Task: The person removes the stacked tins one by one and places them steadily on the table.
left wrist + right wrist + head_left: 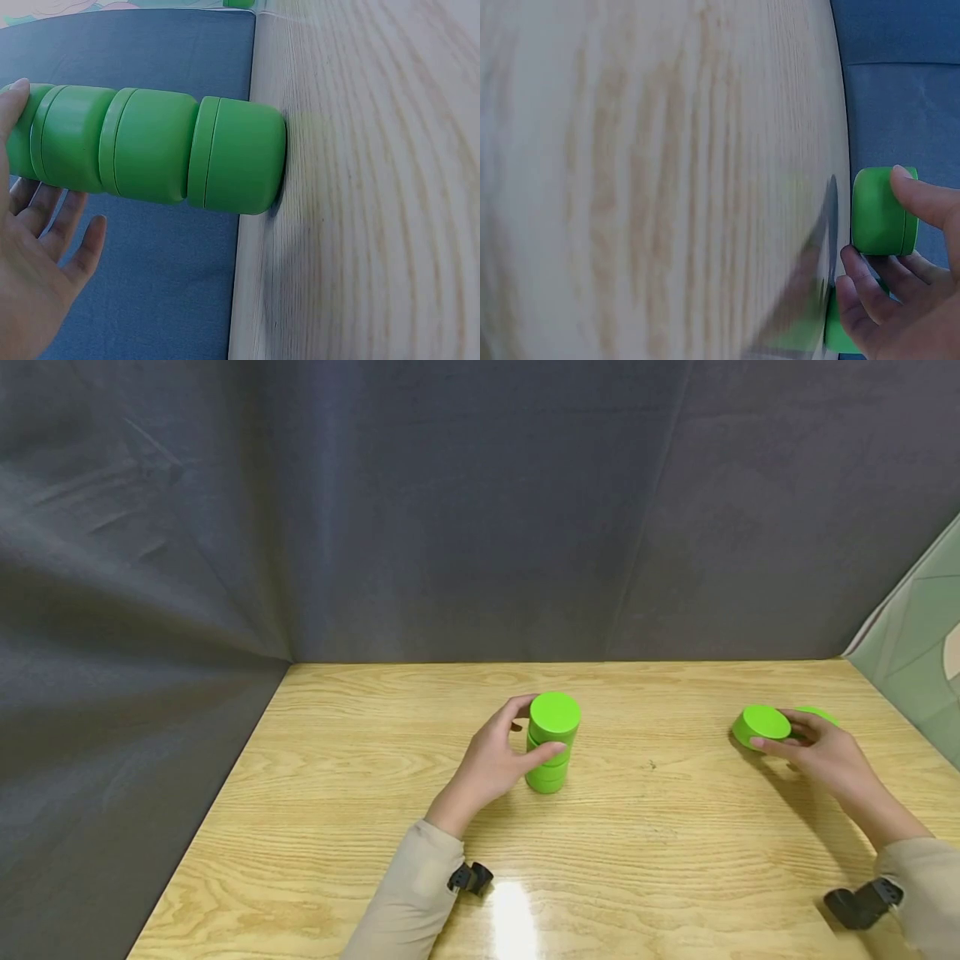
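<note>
A stack of several round, lidded green jars (553, 714) stands upright on the wooden table. My left hand (495, 756) is at its upper part, thumb on the near side and fingers behind. In the left wrist view, the thumb touches the upper end of the stack (150, 142), while the lower fingers spread beside it. Far to the right, my right hand (825, 756) holds a single green jar (762, 725) between thumb and fingers. This jar (881, 210) appears slightly off the table. Another green jar (817, 715) sits behind the right hand, partly hidden by it.
The light wooden table (315, 827) extends under both hands. Dark grey cloth (480, 527) hangs along its back and left sides. A pale green patterned surface (922, 635) borders the right edge. Each sleeve bears a small black wrist device (471, 878).
</note>
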A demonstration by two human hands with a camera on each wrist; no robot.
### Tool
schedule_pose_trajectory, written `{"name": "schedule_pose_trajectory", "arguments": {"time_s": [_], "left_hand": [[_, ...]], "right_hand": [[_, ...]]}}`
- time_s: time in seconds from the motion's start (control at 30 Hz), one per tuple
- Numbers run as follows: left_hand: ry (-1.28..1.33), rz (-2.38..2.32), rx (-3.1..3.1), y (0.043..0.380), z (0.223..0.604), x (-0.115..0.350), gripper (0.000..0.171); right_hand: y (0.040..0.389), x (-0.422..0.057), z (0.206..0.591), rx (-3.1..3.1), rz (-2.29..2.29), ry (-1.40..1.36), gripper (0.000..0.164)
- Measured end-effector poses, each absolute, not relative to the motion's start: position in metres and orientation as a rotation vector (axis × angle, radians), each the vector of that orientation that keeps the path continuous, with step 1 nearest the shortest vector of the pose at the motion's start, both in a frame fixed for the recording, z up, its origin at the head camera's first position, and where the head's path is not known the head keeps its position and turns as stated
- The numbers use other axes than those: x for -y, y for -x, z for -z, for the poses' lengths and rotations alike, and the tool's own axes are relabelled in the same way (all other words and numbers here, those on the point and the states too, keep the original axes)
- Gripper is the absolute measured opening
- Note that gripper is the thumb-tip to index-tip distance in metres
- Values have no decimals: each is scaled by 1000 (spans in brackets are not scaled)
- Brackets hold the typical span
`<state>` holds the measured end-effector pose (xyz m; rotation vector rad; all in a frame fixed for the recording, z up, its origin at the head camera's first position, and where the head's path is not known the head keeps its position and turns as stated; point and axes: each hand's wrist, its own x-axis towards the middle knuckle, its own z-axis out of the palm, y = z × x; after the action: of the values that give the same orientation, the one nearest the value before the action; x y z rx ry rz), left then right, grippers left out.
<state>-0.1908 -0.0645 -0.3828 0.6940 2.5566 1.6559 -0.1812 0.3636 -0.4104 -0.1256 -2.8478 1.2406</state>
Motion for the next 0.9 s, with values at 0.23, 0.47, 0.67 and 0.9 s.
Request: {"name": "schedule_pose_trajectory", "arguments": {"time_s": [0.23,0.47,0.67,0.9], "left_hand": [[-692,-1652,-2561,191,383,65,66],[-700,-1644,-2567,191,382,64,67],[-692,-1637,-2567,192,383,63,68],[-700,-1644,-2564,192,383,63,68]], "right_hand": [[182,-360,415,2826,-1239,101,75],[186,-359,417,2836,-1173,89,76],[188,-359,417,2874,-1125,116,78],[188,-356,417,2895,-1083,115,79]]}}
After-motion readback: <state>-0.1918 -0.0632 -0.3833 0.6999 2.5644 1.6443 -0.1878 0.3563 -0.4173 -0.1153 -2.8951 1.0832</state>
